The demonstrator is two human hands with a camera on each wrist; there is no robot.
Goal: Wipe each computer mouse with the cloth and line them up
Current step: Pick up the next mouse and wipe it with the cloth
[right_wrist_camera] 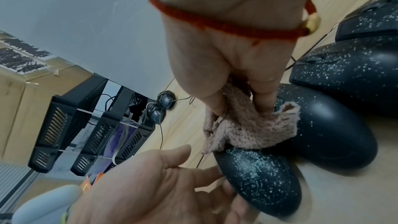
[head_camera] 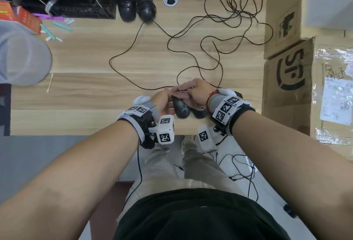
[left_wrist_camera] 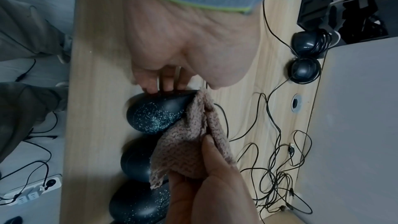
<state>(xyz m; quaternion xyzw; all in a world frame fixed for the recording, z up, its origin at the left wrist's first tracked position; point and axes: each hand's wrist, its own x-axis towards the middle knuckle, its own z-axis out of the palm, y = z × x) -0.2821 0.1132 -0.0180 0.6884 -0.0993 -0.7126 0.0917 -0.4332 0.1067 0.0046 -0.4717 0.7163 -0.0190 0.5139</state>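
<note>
Nearby, tangled cables sprawl behind two black mice.

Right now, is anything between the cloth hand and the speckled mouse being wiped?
Nothing visible. The right hand presses the pink cloth straight onto the speckled mouse, which the left hand steadies from the side. Its neighbour mouse lies beside, not between.
</note>
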